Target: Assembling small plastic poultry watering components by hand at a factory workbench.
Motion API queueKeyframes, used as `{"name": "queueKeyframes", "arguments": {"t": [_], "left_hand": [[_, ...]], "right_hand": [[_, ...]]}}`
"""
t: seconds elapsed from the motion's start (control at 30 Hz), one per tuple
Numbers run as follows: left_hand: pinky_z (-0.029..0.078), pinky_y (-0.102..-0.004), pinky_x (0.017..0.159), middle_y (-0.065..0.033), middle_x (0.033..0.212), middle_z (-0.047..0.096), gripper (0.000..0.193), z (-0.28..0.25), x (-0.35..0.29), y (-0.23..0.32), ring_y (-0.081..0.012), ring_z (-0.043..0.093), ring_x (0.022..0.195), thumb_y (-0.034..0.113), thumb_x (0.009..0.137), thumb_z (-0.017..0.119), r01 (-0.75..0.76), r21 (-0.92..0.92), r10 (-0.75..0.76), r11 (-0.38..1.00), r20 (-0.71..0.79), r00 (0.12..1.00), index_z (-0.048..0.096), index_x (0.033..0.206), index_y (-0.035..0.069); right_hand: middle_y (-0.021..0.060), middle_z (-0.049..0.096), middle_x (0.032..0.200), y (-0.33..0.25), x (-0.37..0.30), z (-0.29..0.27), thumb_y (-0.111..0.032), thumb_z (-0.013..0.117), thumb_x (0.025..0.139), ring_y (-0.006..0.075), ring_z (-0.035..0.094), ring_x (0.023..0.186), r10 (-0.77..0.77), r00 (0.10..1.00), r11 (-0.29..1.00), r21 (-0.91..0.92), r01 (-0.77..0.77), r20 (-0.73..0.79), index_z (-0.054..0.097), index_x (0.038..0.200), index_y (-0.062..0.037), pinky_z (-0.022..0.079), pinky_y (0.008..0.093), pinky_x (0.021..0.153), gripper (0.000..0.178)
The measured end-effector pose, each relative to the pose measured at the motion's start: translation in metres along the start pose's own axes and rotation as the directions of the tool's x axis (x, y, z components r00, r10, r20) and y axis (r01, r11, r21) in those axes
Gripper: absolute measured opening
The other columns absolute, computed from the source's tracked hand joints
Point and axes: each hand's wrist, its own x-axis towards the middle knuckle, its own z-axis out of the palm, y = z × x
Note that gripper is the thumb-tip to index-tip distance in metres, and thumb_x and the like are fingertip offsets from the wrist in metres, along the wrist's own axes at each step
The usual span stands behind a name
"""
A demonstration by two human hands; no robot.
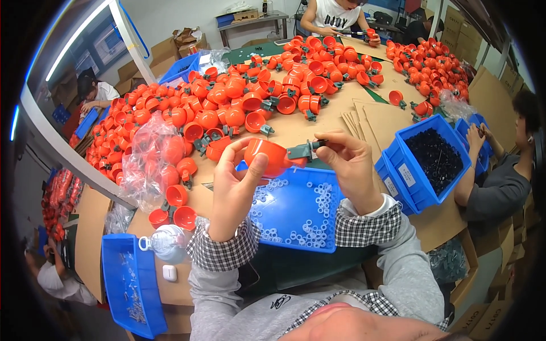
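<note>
The person holds an orange cup [267,156] with a grey-green stem above the table [318,128], just over a blue tray of small white rings [296,213]. The left hand [236,182] has its grip clamped on the bowl of the cup, thumb on the rim, and the right hand [350,165] has its grip pinched together on the end of the stem. The table is covered with brown cardboard sheets, and a very large heap of the same orange cups [256,91] spreads across its far half, with a second heap [432,65] at the far right. At the left of the hands a clear plastic bag with more cups [153,159] lies near the table edge, and a clear bottle [168,243] lies in front of it. A blue bin of black small parts [435,159] stands at the right, and another blue bin [131,284] sits low at the left. Other people work around: one in a white shirt [335,17] at the far side, one in grey [506,176] at the right, and others at the left [96,94]. Cardboard boxes [165,48] stand along the white wall, with a grey side table [250,23] behind.
</note>
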Motion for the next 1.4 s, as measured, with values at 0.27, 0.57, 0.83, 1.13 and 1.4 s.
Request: {"name": "queueKeyframes", "arguments": {"t": [0.27,0.57,0.83,1.13,1.4], "left_hand": [[0.054,-0.0255,0.077,-0.0172,0.117,0.051,0.052,0.003,0.002,-0.003,-0.0206,0.062,0.096,0.017,0.085,0.065,-0.196,0.009,0.196,0.981,0.011,0.981,0.037,0.124,-0.004],[0.049,-0.0353,0.093,-0.0212,0.132,0.038,0.061,-0.001,-0.003,0.007,-0.0273,0.05,0.116,-0.005,0.072,0.071,-0.497,0.192,0.48,0.846,0.13,0.867,0.039,0.123,0.001],[0.043,-0.0372,0.097,-0.0183,0.132,0.036,0.055,-0.003,-0.007,0.014,-0.0289,0.046,0.12,0.002,0.073,0.072,-0.569,0.037,0.552,0.822,0.199,0.81,0.043,0.12,0.001],[0.049,-0.0223,0.065,-0.0107,0.077,0.065,0.06,-0.018,-0.003,0.005,-0.0145,0.064,0.073,0.05,0.096,0.029,0.075,0.289,-0.125,0.954,0.16,0.979,0.057,0.106,-0.003],[0.048,-0.0239,0.059,-0.0092,0.071,0.064,0.03,-0.014,-0.006,0.006,-0.0113,0.06,0.065,0.025,0.087,0.06,-0.032,0.389,0.049,0.921,-0.035,0.998,0.062,0.086,-0.005]], "right_hand": [[0.0086,0.066,0.088,-0.004,0.0,-0.005,0.003,0.067,0.079,0.0125,0.064,0.081,-0.062,0.998,0.973,-0.222,0.06,0.0,0.063,0.101,0.0026,0.053,0.0231,0.072,0.022],[0.0083,0.065,0.081,-0.001,0.007,-0.016,-0.01,0.067,0.083,0.011,0.061,0.07,0.308,0.946,0.951,-0.007,-0.309,0.098,0.064,0.095,0.0037,0.049,0.0214,0.063,0.018],[0.0049,0.062,0.076,-0.004,0.0,-0.008,-0.013,0.065,0.085,0.009,0.057,0.066,0.414,0.902,0.878,0.21,-0.431,0.119,0.062,0.095,0.0029,0.047,0.0201,0.061,0.019],[0.0091,0.061,0.071,-0.025,-0.015,0.009,-0.002,0.072,0.073,0.0103,0.058,0.062,-0.165,0.947,0.818,-0.497,0.287,0.276,0.064,0.089,0.0025,0.046,0.0229,0.057,0.018],[0.0072,0.065,0.076,-0.017,-0.011,0.011,-0.002,0.07,0.076,0.0094,0.061,0.067,-0.002,0.971,0.903,-0.417,0.105,0.24,0.065,0.094,0.0035,0.049,0.022,0.062,0.019]]}}
